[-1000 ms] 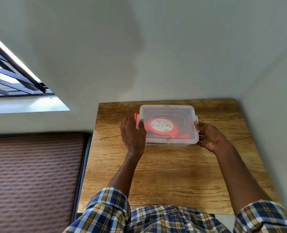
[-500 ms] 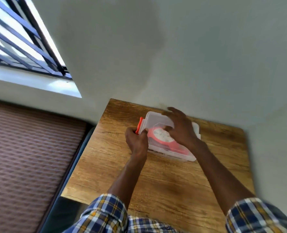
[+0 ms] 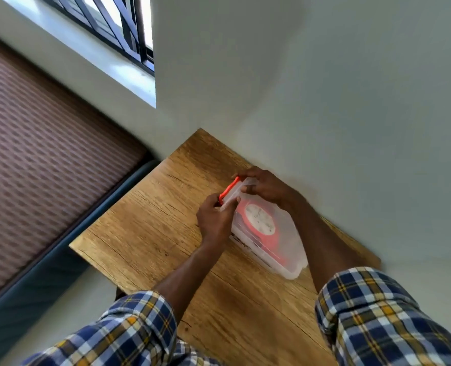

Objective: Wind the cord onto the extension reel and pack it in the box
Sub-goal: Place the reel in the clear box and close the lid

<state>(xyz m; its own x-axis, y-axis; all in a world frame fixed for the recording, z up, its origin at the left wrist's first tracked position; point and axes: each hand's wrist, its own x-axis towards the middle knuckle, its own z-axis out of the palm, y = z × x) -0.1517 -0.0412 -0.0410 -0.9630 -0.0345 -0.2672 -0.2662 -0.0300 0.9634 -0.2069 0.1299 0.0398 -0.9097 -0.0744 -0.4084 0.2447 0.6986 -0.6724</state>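
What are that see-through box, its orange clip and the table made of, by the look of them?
The box looks like thin clear plastic, slightly cloudy: the red reel shows through the lid. The orange clip at its end seems to be opaque, smooth plastic. The table shows brown wood grain with dark streaks and a matte finish; whether it is solid wood or a printed laminate cannot be told.
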